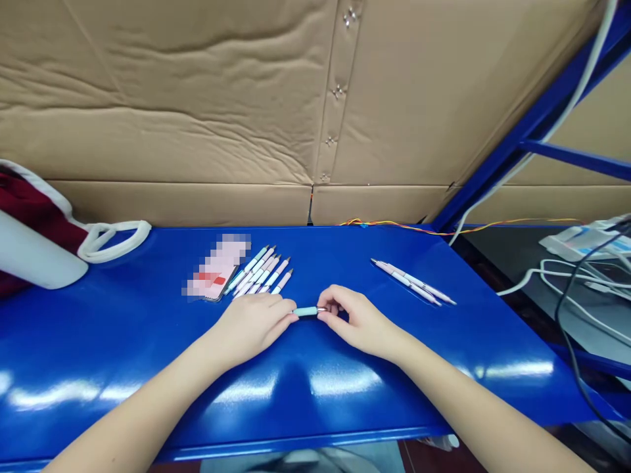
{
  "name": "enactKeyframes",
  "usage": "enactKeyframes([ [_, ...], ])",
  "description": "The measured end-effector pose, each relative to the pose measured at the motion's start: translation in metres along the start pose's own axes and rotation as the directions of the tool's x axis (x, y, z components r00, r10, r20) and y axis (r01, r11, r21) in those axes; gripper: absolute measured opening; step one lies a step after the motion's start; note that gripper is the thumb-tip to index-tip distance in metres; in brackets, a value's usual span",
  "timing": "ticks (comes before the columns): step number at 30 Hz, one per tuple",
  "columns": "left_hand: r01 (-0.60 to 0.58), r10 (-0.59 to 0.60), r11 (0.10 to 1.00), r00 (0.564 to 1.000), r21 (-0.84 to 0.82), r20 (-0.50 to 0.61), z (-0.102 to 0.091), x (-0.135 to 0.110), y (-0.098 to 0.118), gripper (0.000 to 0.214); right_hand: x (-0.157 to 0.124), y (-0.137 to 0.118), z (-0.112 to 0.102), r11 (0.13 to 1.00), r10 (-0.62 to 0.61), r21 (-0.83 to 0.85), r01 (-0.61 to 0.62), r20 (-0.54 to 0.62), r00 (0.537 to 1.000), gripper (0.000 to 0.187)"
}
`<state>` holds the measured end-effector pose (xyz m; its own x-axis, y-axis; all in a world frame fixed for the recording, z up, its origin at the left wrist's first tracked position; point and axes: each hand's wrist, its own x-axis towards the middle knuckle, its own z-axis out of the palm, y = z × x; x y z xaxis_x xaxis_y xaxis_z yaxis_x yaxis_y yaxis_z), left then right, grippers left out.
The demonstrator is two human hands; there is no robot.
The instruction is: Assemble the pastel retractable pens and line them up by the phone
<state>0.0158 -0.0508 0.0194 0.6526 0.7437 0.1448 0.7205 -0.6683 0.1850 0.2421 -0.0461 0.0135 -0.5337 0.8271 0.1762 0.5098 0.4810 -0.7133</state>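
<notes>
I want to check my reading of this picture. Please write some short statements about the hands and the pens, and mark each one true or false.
1. The left hand and the right hand hold one pen between them. True.
2. The table is red. False: it is blue.
3. A row of pens lies just beyond the left hand. True.
4. The pens on the right stand in a cup. False: they lie flat on the table.
5. Behind the table is cardboard. True.
</notes>
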Motion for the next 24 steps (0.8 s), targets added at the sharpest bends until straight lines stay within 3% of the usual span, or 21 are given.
enactKeyframes([
  [3, -0.008, 0.008, 1.0, 1.0, 0.0, -0.011, 0.0, -0.001, 0.0, 0.028, 0.0, -0.001, 0.001, 0.993, 0.074, 0.093, -0.073, -0.006, 0.997, 0.013],
  [7, -0.015, 0.015, 1.0, 1.0, 0.005, -0.021, 0.001, -0.002, -0.001, 0.028, 0.001, -0.001, 0.001, 0.998, 0.064, 0.028, -0.064, 0.011, 0.998, 0.02],
  [12, -0.014, 0.015, 1.0, 1.0, 0.02, -0.018, 0.001, -0.001, -0.002, 0.029, 0.0, 0.001, 0.0, 0.995, 0.074, 0.076, -0.072, -0.029, 0.997, 0.002],
  [18, 0.017, -0.017, 1.0, 0.999, -0.009, -0.028, -0.001, -0.002, -0.006, 0.029, 0.001, 0.005, -0.008, 0.999, 0.045, 0.031, -0.043, -0.08, 0.996, 0.003],
  [24, 0.118, -0.132, 0.982, 0.987, -0.145, -0.094, -0.005, 0.0, -0.006, 0.027, 0.005, 0.011, -0.006, 0.997, 0.083, 0.008, -0.082, -0.115, 0.99, 0.008],
])
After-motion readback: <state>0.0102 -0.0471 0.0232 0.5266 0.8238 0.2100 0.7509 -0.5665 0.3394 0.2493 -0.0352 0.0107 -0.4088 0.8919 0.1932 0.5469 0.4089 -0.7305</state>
